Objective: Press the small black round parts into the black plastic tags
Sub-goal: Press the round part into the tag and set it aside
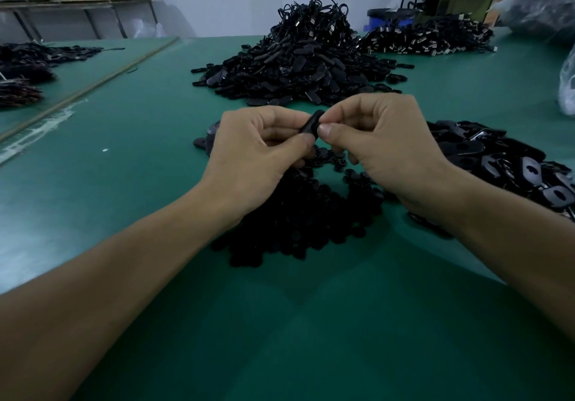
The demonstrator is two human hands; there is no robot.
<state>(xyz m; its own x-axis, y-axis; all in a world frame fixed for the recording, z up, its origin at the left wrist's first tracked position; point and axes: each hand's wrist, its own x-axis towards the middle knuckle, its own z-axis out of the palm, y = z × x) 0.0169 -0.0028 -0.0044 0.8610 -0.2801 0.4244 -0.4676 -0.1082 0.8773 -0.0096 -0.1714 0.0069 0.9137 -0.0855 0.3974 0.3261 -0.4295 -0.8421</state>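
While the left hand (249, 152) pinches one tag (312, 124) above the green counter (124, 152), the right hand (382, 145) grips its other end, thumb on it; likely the pressing step. Round parts (298, 214) lie heaped beneath, loose tags (497, 164) to the right. Next move calls for square thumb pressure.

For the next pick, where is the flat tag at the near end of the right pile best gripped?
Probably by its two long edges, pinched from above: the tag lies flat on top of the pile, slot up, broad face exposed, edges seemingly free.
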